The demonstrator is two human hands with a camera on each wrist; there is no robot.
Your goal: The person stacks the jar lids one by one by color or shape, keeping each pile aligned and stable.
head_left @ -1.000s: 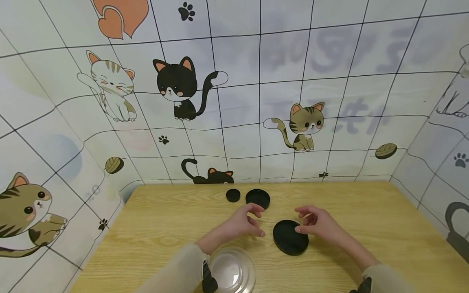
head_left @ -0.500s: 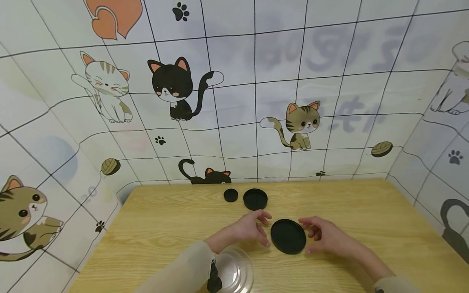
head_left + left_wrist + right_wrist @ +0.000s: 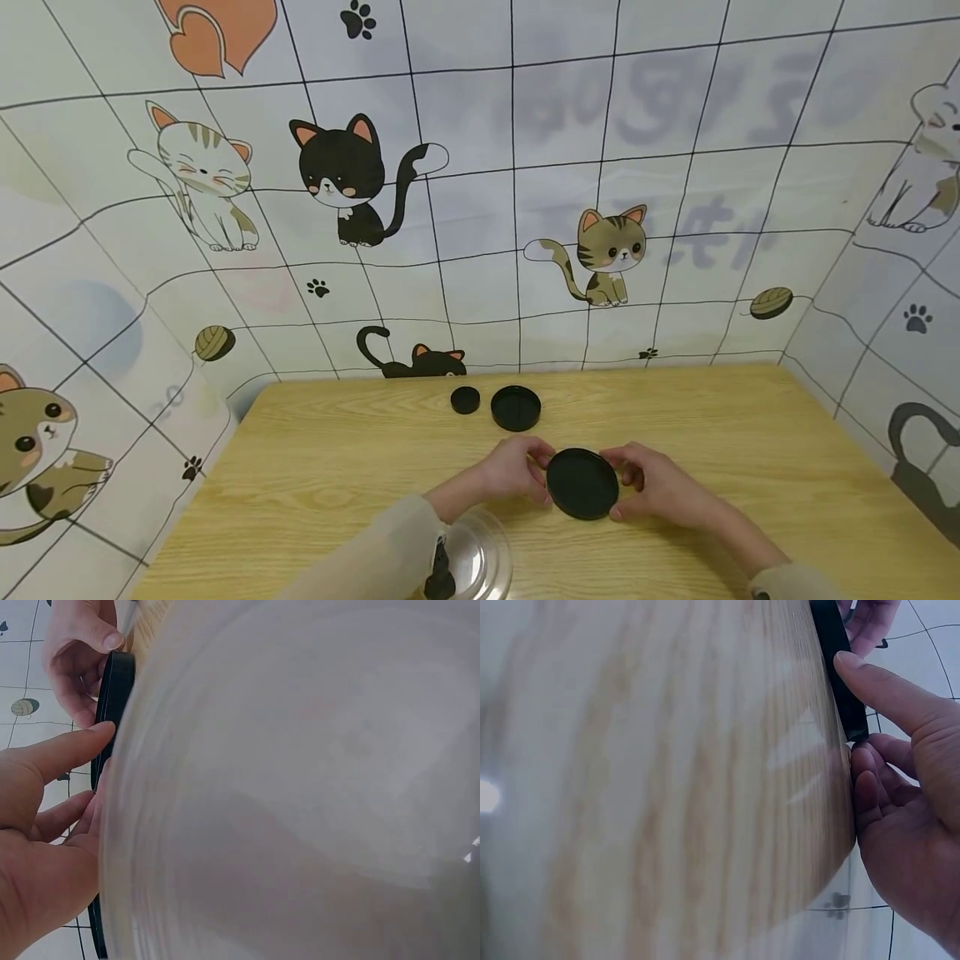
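Observation:
A large black round lid (image 3: 582, 484), shallow-rimmed, is held between both hands near the middle of the wooden table. My left hand (image 3: 516, 471) grips its left edge, thumb at the near side and fingers at the far side. On the opposite edge, my right hand (image 3: 660, 485) holds the rim between thumb and curled fingers. The left wrist view shows the lid (image 3: 114, 690) edge-on, with the left thumb against its rim. A clear round container (image 3: 491, 554) stands below the left forearm, partly hidden by the sleeve; its clear wall (image 3: 300, 787) fills most of the left wrist view.
Toward the table's back edge lie a mid-sized black round lid (image 3: 516, 408) and a small black round lid (image 3: 465, 400), side by side. A cat-printed cloth (image 3: 480, 208) hangs behind and at both sides of the wooden table (image 3: 337, 467).
Both hands have closed in on the large lid from left and right and now grip its edges. Earlier, the right hand reached over it and the left hand stood apart from it.

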